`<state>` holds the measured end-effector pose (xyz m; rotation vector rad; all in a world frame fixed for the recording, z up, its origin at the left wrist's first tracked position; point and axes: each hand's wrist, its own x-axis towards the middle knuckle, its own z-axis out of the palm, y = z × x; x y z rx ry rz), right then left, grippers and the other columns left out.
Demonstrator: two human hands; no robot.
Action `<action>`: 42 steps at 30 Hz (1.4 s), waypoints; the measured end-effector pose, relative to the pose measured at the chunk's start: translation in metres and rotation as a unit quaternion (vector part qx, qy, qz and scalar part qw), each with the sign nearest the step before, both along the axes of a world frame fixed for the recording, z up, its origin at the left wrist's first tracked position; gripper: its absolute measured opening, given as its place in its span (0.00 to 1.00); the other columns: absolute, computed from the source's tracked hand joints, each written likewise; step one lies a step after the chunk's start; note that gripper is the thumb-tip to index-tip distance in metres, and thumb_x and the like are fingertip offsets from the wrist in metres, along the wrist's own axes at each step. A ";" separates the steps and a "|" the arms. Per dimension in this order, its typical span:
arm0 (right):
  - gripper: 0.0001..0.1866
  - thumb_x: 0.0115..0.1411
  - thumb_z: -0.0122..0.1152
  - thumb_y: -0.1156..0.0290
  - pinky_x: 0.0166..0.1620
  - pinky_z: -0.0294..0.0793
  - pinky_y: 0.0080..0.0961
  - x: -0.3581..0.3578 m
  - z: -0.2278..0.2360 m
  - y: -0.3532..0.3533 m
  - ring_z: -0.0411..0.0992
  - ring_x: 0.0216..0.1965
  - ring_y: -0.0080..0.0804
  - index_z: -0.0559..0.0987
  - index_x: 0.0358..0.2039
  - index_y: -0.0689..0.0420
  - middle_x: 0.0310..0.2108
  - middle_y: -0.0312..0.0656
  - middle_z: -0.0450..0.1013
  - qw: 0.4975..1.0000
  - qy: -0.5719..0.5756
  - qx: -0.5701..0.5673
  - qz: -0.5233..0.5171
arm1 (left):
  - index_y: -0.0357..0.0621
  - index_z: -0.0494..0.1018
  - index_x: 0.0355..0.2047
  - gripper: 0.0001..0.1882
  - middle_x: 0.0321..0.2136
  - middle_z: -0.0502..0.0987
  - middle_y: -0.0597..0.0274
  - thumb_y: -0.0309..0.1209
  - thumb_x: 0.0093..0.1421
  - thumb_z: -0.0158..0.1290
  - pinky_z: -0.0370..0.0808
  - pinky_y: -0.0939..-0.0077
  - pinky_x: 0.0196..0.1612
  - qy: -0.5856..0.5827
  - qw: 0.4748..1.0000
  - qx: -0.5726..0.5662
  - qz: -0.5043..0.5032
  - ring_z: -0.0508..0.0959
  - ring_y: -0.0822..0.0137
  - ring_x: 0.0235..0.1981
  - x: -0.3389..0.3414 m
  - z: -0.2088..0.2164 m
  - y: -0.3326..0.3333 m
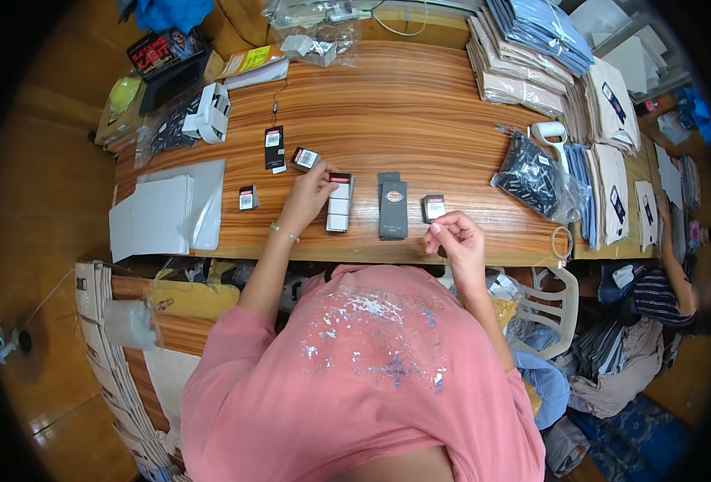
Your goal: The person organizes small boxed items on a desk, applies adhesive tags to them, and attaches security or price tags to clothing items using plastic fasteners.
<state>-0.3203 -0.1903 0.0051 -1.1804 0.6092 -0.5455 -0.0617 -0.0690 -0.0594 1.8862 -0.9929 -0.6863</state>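
Observation:
My left hand (pixel 310 197) is at the upper left of a stack of long dark hang tags (pixel 338 215) with white label panels, its curled fingers gripping the stack's edge. To the right lies a stack of plain dark hang tags (pixel 393 218) with a small logo. My right hand (pixel 458 243) is closed in a pinch just below a small stack of labelled tags (pixel 434 207); a dark bit shows under the fingers, too small to name. Beyond my left hand sit another small tag stack (pixel 305 158) and a long black tag with a cord (pixel 274 149). Further left is one more small stack (pixel 247 198).
White sheets (pixel 161 213) and plastic sleeves lie at the table's left. Folded bagged garments (pixel 524 60) pile up at the far right, near a bag of black items (pixel 536 177), a white-handled roller (pixel 550 132) and a tape roll (pixel 562 242). Another person's arm (pixel 674 269) shows at right.

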 end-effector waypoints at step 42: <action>0.05 0.59 0.50 0.75 0.38 0.68 0.15 -0.019 0.009 -0.019 0.69 0.30 0.18 0.72 0.33 0.62 0.28 0.35 0.71 0.997 0.030 0.074 -0.005 | 0.45 0.76 0.26 0.09 0.24 0.73 0.67 0.24 0.39 0.56 0.71 0.74 0.32 -0.311 0.878 -0.275 -0.237 0.73 0.67 0.30 -0.120 0.085 -0.055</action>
